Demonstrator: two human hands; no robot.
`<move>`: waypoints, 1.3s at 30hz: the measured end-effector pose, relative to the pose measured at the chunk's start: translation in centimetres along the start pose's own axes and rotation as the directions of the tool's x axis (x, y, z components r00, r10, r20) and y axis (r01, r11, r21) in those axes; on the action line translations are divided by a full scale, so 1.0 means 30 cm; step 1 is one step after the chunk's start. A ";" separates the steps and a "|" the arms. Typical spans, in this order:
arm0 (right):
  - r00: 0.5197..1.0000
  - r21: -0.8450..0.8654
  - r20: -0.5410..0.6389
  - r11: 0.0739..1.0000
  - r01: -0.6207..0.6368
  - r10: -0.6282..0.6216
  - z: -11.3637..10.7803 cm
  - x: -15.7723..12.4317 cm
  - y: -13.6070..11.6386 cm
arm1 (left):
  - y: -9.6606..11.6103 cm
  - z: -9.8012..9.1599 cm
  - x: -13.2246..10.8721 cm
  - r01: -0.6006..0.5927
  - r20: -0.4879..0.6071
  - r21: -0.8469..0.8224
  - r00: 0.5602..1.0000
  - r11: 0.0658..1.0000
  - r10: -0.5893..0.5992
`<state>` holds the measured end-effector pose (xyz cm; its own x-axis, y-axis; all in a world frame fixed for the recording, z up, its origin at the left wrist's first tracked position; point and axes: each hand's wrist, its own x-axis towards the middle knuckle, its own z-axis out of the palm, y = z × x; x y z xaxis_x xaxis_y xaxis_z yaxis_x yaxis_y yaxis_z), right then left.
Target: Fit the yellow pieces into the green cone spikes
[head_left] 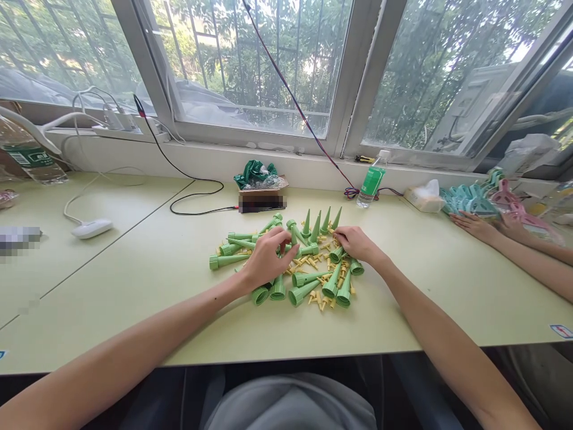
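Note:
My left hand (268,257) is closed, thumb and fingers curled about a green plastic cone spike (294,237) whose tip points up. Just right of the pile, my right hand (356,243) is pinched down among small yellow plastic fittings (312,261); its fingertips hide whatever lies between them. Several more green cone spikes (308,292) with ribbed caps lie on their sides around both hands. Behind the pile, a short row of green cones (316,227) stands upright, tips up.
The pale green table (147,310) runs to a windowsill. At the back are a box with green wrapping (262,182), a water bottle (373,179), a tissue pack (424,196) and a black cable (197,212). Another person's hands (477,227) touch blue and pink clips (472,200) at right.

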<state>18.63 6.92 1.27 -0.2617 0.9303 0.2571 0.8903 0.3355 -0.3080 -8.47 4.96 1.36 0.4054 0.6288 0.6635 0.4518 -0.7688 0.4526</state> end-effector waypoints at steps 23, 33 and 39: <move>0.995 0.086 -0.099 0.996 -0.008 0.016 -0.022 -0.008 -0.034 | 0.000 -0.002 0.000 -0.020 0.005 0.012 1.000 1.000 0.020; 0.829 0.182 -0.548 0.950 0.253 -0.115 -0.042 -0.041 -0.154 | -0.003 -0.001 -0.001 0.000 0.015 0.014 1.000 1.000 0.000; 0.792 0.203 -0.568 0.894 0.400 -0.225 -0.008 -0.063 -0.228 | 0.000 -0.001 0.002 0.055 0.024 0.001 0.998 0.998 -0.055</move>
<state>13.14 2.83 3.12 -0.1957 0.5767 0.7932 0.6153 0.7020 -0.3586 -8.47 4.98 1.41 0.3989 0.6730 0.6229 0.4746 -0.7327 0.4877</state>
